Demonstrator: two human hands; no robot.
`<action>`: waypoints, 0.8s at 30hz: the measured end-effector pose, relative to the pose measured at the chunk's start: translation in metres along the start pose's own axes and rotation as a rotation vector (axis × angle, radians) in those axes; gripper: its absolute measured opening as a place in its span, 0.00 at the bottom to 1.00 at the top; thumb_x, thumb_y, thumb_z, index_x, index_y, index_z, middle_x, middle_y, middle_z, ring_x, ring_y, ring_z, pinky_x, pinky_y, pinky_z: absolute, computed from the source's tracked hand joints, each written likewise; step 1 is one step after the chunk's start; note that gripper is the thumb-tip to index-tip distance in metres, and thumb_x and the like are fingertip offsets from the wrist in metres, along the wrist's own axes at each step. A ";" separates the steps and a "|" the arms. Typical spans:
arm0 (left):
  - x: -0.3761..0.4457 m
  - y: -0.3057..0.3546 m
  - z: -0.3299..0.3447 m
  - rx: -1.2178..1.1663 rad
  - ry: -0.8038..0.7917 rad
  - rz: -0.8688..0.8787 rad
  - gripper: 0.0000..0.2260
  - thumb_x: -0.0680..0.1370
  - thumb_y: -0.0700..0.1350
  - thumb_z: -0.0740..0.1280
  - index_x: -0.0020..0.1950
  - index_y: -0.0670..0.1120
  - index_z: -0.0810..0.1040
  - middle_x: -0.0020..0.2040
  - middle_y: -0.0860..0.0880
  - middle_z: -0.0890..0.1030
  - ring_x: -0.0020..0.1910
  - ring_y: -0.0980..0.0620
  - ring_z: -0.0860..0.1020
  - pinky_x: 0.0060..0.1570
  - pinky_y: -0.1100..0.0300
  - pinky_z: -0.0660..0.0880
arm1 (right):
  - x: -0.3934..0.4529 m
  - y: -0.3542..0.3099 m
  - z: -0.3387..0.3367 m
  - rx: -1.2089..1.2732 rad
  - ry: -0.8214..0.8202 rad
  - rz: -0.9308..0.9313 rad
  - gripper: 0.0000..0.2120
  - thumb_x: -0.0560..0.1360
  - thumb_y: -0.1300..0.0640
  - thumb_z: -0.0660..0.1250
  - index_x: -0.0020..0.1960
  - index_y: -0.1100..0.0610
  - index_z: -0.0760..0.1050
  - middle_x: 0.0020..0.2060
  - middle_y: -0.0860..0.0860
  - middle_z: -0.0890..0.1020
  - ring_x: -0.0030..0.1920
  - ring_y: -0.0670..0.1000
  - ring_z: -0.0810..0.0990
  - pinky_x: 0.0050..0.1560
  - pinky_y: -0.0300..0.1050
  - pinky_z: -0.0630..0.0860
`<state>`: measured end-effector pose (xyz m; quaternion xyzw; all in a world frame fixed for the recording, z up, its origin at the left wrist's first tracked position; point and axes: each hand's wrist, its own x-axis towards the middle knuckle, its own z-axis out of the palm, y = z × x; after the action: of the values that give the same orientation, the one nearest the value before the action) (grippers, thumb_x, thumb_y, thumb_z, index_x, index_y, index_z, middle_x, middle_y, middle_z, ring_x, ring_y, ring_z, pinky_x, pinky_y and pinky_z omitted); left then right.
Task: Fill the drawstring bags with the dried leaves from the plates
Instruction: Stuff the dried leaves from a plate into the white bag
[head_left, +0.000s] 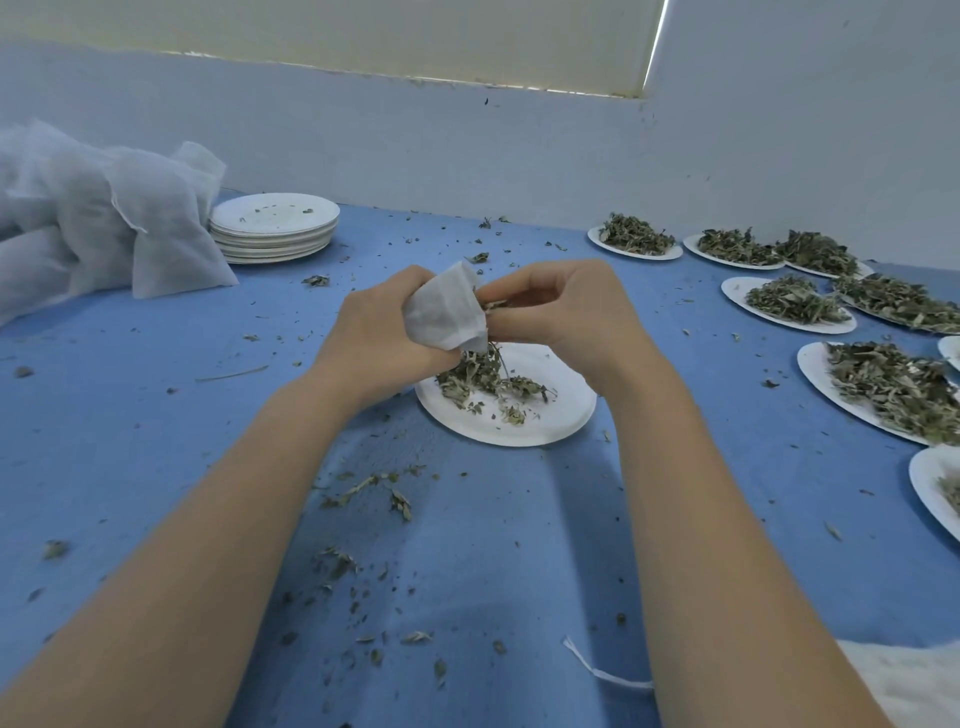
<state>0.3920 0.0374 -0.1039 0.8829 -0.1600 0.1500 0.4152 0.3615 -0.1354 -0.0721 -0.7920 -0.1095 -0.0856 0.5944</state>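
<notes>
My left hand (371, 332) grips a small white drawstring bag (441, 312) above a white paper plate (550, 415). My right hand (566, 306) pinches dried leaves at the bag's mouth, its fingers curled. Some leaves hang down from the bag's opening toward the pile of dried leaves (483, 382) left on the plate. The inside of the bag is hidden.
Several plates heaped with dried leaves (795, 304) line the right side of the blue table (156, 415). A stack of used plates (272, 228) and a heap of white bags (98, 218) sit at the back left. Leaf crumbs lie scattered; a white cloth (909, 680) shows bottom right.
</notes>
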 end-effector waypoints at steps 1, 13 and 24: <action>0.000 0.000 0.000 0.009 -0.004 0.002 0.16 0.65 0.46 0.75 0.48 0.55 0.73 0.38 0.58 0.74 0.38 0.62 0.72 0.32 0.71 0.65 | 0.000 -0.001 0.000 -0.083 0.011 -0.009 0.10 0.63 0.68 0.76 0.41 0.55 0.84 0.36 0.53 0.85 0.40 0.51 0.84 0.44 0.39 0.80; 0.001 0.003 0.003 0.174 -0.024 0.100 0.16 0.63 0.50 0.74 0.48 0.53 0.74 0.39 0.55 0.77 0.41 0.51 0.75 0.38 0.57 0.71 | 0.002 -0.009 0.008 -0.278 -0.185 -0.018 0.11 0.72 0.64 0.69 0.51 0.53 0.83 0.44 0.49 0.85 0.49 0.47 0.83 0.55 0.45 0.78; 0.001 0.007 0.013 0.209 -0.022 0.117 0.18 0.63 0.48 0.73 0.51 0.52 0.74 0.41 0.55 0.77 0.42 0.52 0.75 0.40 0.59 0.72 | 0.004 -0.012 0.021 -0.510 -0.293 0.048 0.10 0.71 0.66 0.59 0.36 0.58 0.76 0.36 0.53 0.77 0.37 0.48 0.72 0.40 0.41 0.70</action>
<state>0.3914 0.0224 -0.1068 0.9121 -0.1995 0.1800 0.3097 0.3617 -0.1116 -0.0656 -0.9221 -0.1504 0.0192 0.3559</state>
